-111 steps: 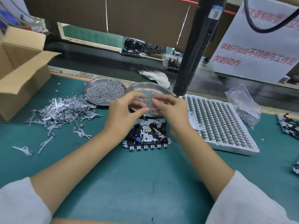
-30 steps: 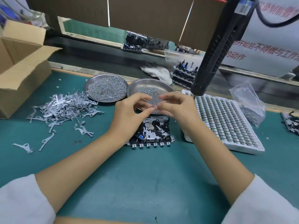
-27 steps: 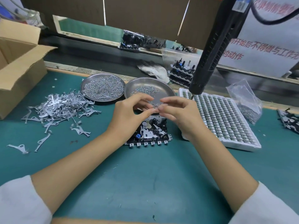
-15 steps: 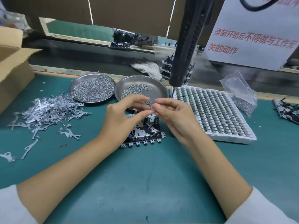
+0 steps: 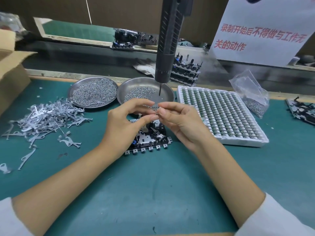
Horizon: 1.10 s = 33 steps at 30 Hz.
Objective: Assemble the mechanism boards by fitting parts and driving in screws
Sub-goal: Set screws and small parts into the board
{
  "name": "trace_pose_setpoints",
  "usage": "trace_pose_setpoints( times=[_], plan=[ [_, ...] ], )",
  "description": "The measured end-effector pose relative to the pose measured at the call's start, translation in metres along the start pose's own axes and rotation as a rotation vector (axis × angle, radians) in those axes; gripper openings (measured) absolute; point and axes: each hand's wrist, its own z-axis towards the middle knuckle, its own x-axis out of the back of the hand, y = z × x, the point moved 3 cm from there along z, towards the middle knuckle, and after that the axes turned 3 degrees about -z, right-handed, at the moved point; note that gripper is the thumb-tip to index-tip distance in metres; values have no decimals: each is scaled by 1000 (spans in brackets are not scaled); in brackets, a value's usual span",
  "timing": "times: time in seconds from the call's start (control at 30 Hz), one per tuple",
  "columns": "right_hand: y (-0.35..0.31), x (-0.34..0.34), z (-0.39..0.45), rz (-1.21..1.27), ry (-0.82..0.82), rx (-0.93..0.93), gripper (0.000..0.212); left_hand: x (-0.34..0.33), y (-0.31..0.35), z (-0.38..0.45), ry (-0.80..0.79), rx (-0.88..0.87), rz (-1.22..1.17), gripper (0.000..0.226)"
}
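Left to right on the surface (image 5: 153, 193): a box (image 5: 10, 74), loose levers (image 5: 46, 116), two dishes, one (image 5: 92, 92) heaped with screws, one (image 5: 144, 90) part-filled, then a tray (image 5: 219, 113) of parts and a bag (image 5: 250, 94). The left hand (image 5: 124, 123) and right hand (image 5: 180, 123) pinch a small part (image 5: 155, 107) between curled fingers above the board (image 5: 150, 135). The driver (image 5: 170, 38) now hangs upright over the second dish, no longer slanted.

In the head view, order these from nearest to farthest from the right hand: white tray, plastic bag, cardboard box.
From the right hand:
1. White tray, just to its right.
2. Plastic bag, farther right, behind the tray.
3. Cardboard box, far left edge.
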Motion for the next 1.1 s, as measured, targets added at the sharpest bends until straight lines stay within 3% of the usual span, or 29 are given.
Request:
trace_pose_setpoints(
  times=[0.3, 0.5, 0.6, 0.73, 0.8, 0.93, 1.1],
  plan=[
    [2, 2, 1, -10, -11, -20, 25, -1, 4, -1, -9, 11, -41, 28],
    [-5, 4, -1, -124, -88, -68, 32, -5, 5, -1, -103, 17, -19, 26],
    [-30, 24, -4, -407, 1, 19, 6, -4, 4, 1, -82, 11, 29, 16],
    [-64, 71, -9, -1113, 353, 185, 20, 2, 1, 4, 26, 115, -53, 15],
    [-64, 82, -9, -1323, 339, 163, 24, 4, 0, 6, 64, 142, -78, 16],
    [-55, 83, -4, -1505, 206, 91, 34, 5, 1, 6, 93, 174, -101, 15],
    [-51, 76, -1, -1711, 203, 182, 45, 5, 4, 4, 112, 196, -109, 14]
  ],
)
